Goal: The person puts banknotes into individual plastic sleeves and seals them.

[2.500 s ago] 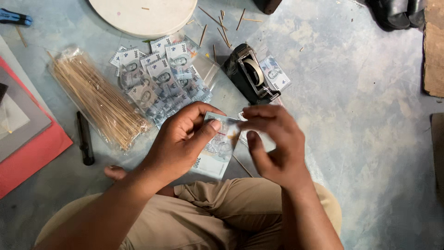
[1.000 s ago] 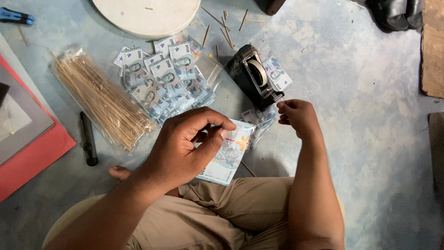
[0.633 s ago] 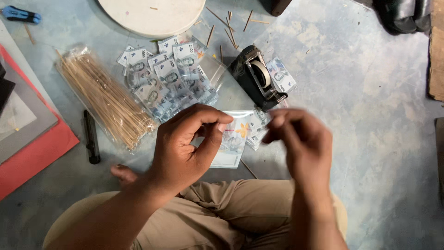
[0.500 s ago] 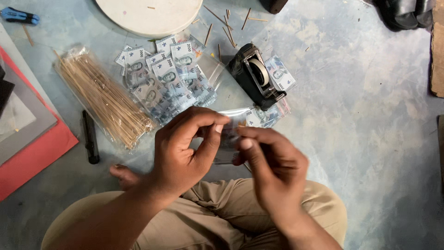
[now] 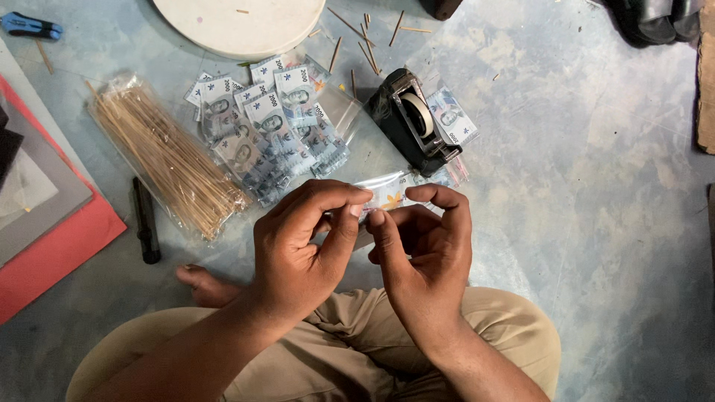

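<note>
Centre of frame: left hand (image 5: 302, 246) and right hand (image 5: 424, 253) pinching a small plastic-sleeved banknote (image 5: 387, 195), fingers closed on its edges. Likely light, floppy, slippery; best gripped at edges. Tape dispenser (image 5: 413, 119) just above.

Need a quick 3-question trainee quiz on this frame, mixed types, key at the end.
1. True or false: both hands, left hand and right hand, pinch the same small banknote in a clear sleeve.
2. What lies just left of the pile of sleeved banknotes? A) bag of thin wooden sticks B) black tape dispenser C) black pen
3. What colour is the tape dispenser?

Key: 1 true; 2 A; 3 black.
</note>
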